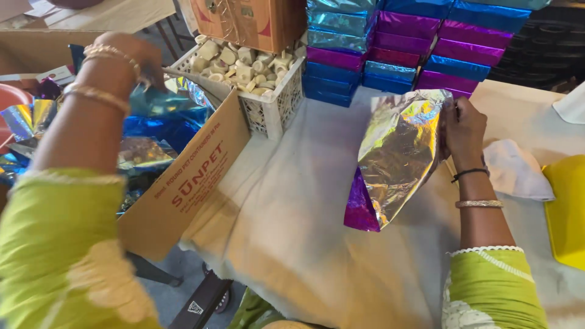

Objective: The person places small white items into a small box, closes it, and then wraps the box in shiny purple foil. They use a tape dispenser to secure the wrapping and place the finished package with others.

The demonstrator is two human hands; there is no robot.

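Note:
My right hand [464, 131] grips the upper right edge of a shiny foil sheet [396, 155], silver and gold on one face, purple at its lower tip, held up over the white cloth-covered table [292, 201]. My left hand [131, 58] reaches to the far left, over the open cardboard box [195, 176] that holds crumpled blue and gold foil sheets [161, 116]. Its fingers are turned away, touching the blue foil by the box's edge; a grip is not visible. Both arms wear green sleeves and bangles.
A white lattice basket [268, 106] of pale sweet pieces stands beyond the box. Stacked blue and purple foil-wrapped boxes [402, 45] rise at the back. A brown carton [250, 21] sits behind the basket. A white cloth [518, 170] and a yellow tray [567, 207] lie at right.

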